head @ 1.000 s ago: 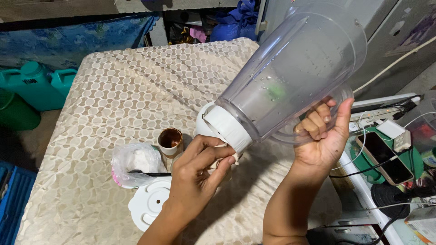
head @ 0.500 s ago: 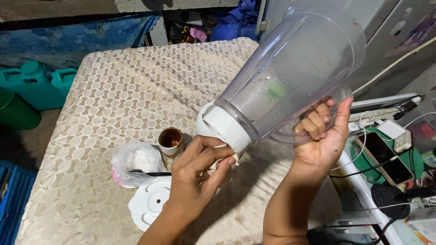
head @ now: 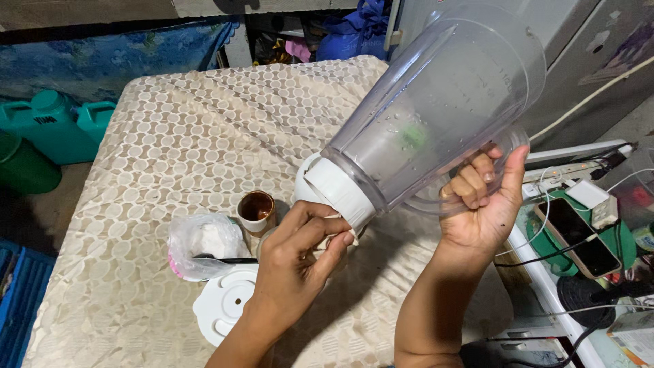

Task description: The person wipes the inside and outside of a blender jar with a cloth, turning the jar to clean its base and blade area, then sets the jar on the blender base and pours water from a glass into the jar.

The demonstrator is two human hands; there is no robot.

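A clear plastic blender jar (head: 443, 102) with a white screw base (head: 338, 192) is held tilted above the table, mouth up to the right. My right hand (head: 485, 204) grips its clear handle. My left hand (head: 296, 262) is closed around the underside of the white base, fingers pinched on it. Water droplets cling inside the jar. Just behind the base shows part of a white rounded object (head: 304, 185), mostly hidden.
Beige lace tablecloth (head: 191, 123) covers the table. On it: small brown-lined cup (head: 256, 210), plastic bag of white powder (head: 201, 244) with a dark spoon, white round lid (head: 221, 303). Teal jugs (head: 58, 126) at left. Phone (head: 575, 238), chargers and cables at right.
The jar tilted very slightly and my left hand shifted a little on the white base; otherwise nothing moved.
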